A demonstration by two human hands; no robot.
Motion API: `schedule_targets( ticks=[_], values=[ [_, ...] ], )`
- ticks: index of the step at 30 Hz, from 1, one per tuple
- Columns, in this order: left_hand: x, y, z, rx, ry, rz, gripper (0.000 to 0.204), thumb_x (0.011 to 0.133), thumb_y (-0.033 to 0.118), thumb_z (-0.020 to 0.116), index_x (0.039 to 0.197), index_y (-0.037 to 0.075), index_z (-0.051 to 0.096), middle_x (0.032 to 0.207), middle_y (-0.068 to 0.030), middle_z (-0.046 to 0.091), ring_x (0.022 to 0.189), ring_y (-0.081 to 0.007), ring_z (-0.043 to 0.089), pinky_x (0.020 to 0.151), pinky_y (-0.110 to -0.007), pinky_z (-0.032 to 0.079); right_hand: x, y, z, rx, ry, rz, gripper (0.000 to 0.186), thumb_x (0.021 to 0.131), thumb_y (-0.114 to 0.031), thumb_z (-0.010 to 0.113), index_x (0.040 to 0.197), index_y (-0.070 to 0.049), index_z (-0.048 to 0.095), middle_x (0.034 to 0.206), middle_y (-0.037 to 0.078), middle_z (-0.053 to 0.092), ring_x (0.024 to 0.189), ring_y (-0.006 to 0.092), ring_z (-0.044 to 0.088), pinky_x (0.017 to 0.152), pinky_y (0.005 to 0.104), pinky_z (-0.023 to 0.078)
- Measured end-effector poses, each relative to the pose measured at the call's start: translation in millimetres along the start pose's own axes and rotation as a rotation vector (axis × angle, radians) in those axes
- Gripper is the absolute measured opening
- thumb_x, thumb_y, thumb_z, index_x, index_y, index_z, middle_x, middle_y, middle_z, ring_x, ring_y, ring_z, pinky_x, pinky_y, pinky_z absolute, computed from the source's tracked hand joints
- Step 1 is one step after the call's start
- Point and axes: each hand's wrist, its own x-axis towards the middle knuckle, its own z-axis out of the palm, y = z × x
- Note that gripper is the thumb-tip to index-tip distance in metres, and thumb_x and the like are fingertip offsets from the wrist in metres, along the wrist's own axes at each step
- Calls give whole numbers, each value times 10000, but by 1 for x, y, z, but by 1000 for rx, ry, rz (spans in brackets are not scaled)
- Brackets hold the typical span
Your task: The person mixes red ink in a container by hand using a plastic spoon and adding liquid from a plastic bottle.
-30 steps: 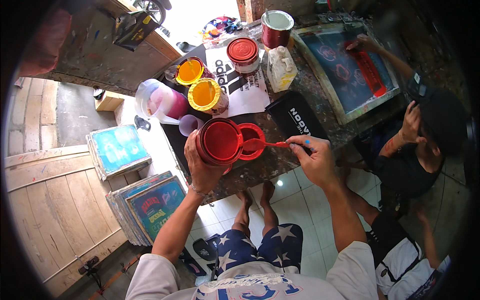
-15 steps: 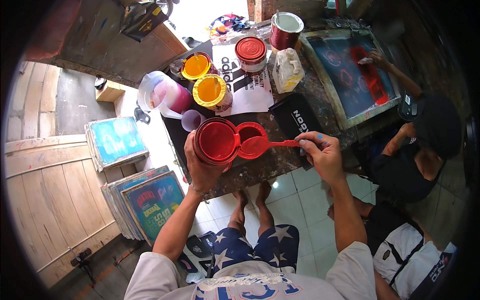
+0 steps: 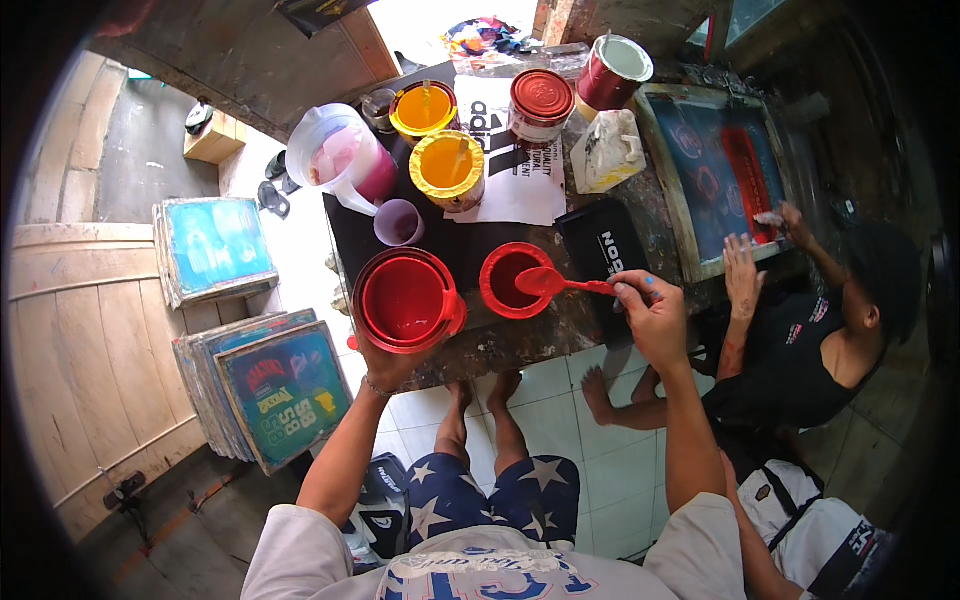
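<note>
I look down into a workroom with a pale tiled floor (image 3: 600, 440); a co-worker in black clothing (image 3: 770, 370) is at the right, and a stack of wooden-framed screens (image 3: 285, 400) stands at the left. The dark, paint-spattered tabletop (image 3: 500, 350) has stains that make me expect tacky patches.

The round red pail (image 3: 454, 318) of wet red paint is at the tabletop's near left edge. I judge it the heaviest piece: stiff-walled, liable to slosh, slick where paint coats its rim. I'd support it low around the wall. My left hand (image 3: 390, 368) is against its near side; the fingers are hidden by the pail, so I can't tell how tightly they close.

Just to the right stands a smaller round red tub (image 3: 486, 275), likely light and easily nudged; I'd steady it by its outer wall.

The slim red spoon (image 3: 570, 285) has its bowl over the tub's opening. My right hand (image 3: 655, 310) pinches the handle's end between thumb and fingers, a sensible hold, since the coated bowl is probably slippery.
</note>
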Motion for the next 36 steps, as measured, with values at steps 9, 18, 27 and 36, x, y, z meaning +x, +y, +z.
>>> schedule_targets(
  ticks=[9,18,27,36],
  values=[
    [-30,-24,-24,106,-136,-130,1019,549,239,995,1396,42,464,1332,-113,578,1192,-253,595,996,-399,514,16,14,41,-342,-65,-170,153,913,-55,614,1006,19,712,742,126,679,623,193,632,592,344,496],
    [-62,-55,-64,-112,-165,-372,930,543,217,995,1333,33,539,1263,-113,636,1132,-253,635,943,-387,544,28,17,86,-915,-304,-420,212,913,-96,578,1108,-23,617,953,152,667,883,338,676,770,450,579],
    [-29,-78,-74,33,-75,-205,965,549,251,999,1350,38,503,1250,-111,638,1131,-260,636,983,-399,523,26,13,88,-965,-178,-415,193,943,-218,646,1062,-67,634,896,122,649,881,333,658,722,449,560],
    [-13,-119,-60,-9,4,-111,918,565,274,993,1327,40,539,1240,-104,648,1137,-257,634,991,-408,516,-88,10,138,-526,-49,-306,376,822,-90,738,1166,9,620,983,171,633,884,353,617,777,442,517]
  ],
)
